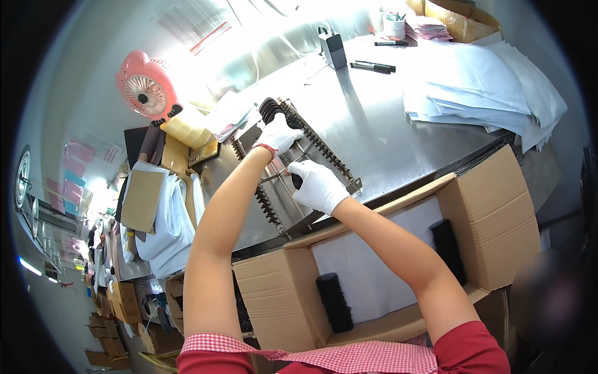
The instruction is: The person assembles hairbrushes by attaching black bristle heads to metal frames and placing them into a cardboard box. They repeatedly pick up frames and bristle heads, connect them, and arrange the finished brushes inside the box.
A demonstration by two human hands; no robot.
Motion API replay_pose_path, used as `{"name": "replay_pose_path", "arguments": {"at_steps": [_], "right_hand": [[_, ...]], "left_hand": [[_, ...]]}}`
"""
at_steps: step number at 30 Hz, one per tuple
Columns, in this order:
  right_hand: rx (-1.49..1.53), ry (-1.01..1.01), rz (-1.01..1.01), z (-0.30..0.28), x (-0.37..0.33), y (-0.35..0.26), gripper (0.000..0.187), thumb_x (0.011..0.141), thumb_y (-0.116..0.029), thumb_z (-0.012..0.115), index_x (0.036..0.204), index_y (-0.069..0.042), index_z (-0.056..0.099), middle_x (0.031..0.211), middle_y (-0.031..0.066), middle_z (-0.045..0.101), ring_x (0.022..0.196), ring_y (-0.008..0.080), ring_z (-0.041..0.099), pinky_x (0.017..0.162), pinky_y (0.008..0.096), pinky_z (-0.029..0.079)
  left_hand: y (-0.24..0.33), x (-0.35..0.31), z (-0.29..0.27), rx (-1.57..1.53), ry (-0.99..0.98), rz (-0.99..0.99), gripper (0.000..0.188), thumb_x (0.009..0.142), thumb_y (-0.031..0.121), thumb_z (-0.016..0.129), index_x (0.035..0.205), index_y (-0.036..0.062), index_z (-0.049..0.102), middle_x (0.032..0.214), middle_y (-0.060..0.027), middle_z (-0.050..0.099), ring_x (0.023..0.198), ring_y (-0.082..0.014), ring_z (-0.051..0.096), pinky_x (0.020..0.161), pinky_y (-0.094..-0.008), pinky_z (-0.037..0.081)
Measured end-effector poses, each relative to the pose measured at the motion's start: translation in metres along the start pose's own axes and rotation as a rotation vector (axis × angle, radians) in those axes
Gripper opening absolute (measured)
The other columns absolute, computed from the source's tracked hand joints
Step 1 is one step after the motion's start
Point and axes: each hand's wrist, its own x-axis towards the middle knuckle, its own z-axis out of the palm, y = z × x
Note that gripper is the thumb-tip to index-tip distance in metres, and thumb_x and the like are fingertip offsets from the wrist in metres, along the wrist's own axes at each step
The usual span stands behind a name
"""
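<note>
A metal rack (322, 142) with toothed side rails lies on the steel table. Several thin black curved pieces (271, 107) stand in a row at its far end. My left hand (278, 134), in a white glove with a red cuff edge, is at these pieces, its fingers closed round a black piece (293, 122). Nearer to me, my right hand (319, 187), also white-gloved, is over the rack's middle. A small dark object (297, 181) shows between its bent fingers and thumb; its kind is mostly hidden by the glove.
An open cardboard box (495, 215) in front of me holds a white sheet and two black rolls, one roll (335, 302) at left, another roll (447, 249) at right. White sheets (473, 84), pens (372, 67), a black adapter (333, 50) and a pink fan (146, 87) surround the rack.
</note>
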Motion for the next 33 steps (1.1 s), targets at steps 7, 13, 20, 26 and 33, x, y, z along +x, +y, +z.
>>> {"name": "replay_pose_path", "arguments": {"at_steps": [7,13,20,26,33], "right_hand": [[0.024,0.078,0.036,0.005,-0.005,-0.006,0.036,0.079,-0.021,0.075,0.113,-0.013,0.065,0.110,0.0149,0.065,0.104,0.0342,0.064,0.091,0.0416,0.053],[0.146,0.295,0.018,0.001,0.001,-0.001,0.050,0.076,-0.023,0.082,0.119,-0.006,0.062,0.120,0.0108,0.065,0.112,0.0291,0.062,0.098,0.0374,0.050],[0.098,0.198,0.048,0.008,0.001,-0.001,0.048,0.077,-0.022,0.081,0.119,-0.009,0.060,0.119,0.0107,0.064,0.110,0.0297,0.063,0.095,0.0387,0.052],[0.067,0.203,-0.008,0.006,-0.004,-0.005,0.046,0.077,-0.018,0.080,0.118,-0.010,0.060,0.117,0.0103,0.063,0.108,0.0308,0.063,0.091,0.0390,0.053],[0.112,0.371,-0.102,-0.001,-0.004,-0.010,0.080,0.070,-0.018,0.086,0.138,-0.010,0.046,0.153,0.0238,0.033,0.122,0.0418,0.056,0.096,0.0431,0.053]], "left_hand": [[0.021,-0.003,0.000,0.607,0.182,0.095,0.030,0.092,0.019,0.043,0.113,0.0010,0.056,0.100,-0.0282,0.070,0.095,-0.0453,0.068,0.085,-0.0489,0.053],[0.014,-0.025,-0.014,0.710,0.146,0.120,0.025,0.092,0.019,0.047,0.107,0.0013,0.055,0.097,-0.0265,0.071,0.093,-0.0438,0.069,0.083,-0.0505,0.053],[-0.015,0.000,-0.008,0.296,0.113,0.011,0.052,0.084,0.032,0.060,0.121,-0.0039,0.057,0.116,-0.0318,0.064,0.115,-0.0414,0.061,0.097,-0.0442,0.049],[-0.006,0.004,-0.007,0.329,0.207,-0.007,0.047,0.083,0.029,0.060,0.119,-0.0002,0.059,0.113,-0.0298,0.064,0.109,-0.0431,0.062,0.093,-0.0459,0.050],[0.004,-0.105,-0.017,-0.570,0.035,0.162,0.039,0.093,0.024,0.059,0.121,-0.0040,0.059,0.101,-0.0125,0.068,0.088,-0.0191,0.065,0.076,-0.0321,0.053]]}}
